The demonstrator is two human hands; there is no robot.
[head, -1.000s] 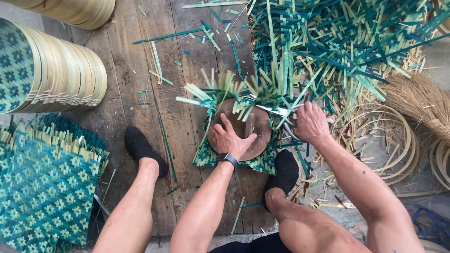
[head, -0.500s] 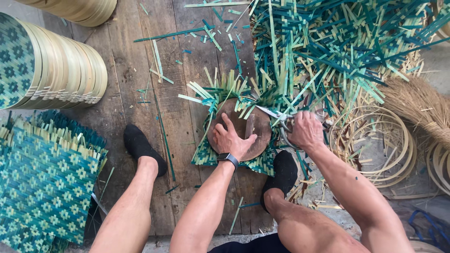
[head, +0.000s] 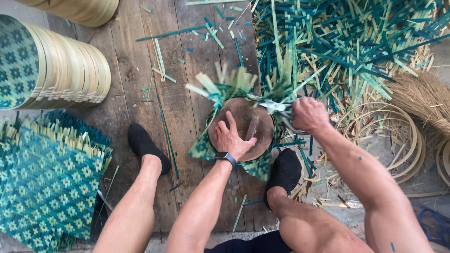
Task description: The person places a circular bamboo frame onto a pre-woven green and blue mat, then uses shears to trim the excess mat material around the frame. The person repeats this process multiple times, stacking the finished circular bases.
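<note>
My left hand point(head: 233, 137) lies flat, fingers spread, on a round wooden disc point(head: 260, 125) that presses down a green and pale woven mat piece point(head: 206, 146) on the plank floor. My right hand point(head: 308, 114) is closed on the handles of metal shears point(head: 276, 107), whose blades sit at the disc's upper right edge among the mat's sticking-out strips. A watch is on my left wrist.
A heap of cut green and pale strips point(head: 347, 47) covers the upper right. Stacked round woven trays point(head: 56, 70) lie at left, flat woven mats point(head: 44, 182) at lower left, bamboo hoops point(head: 398, 136) and a straw broom point(head: 422, 96) at right. My feet in black socks flank the disc.
The right hand with the shears has shifted slightly left and down along the disc's edge. The left hand stays pressed on the disc.
</note>
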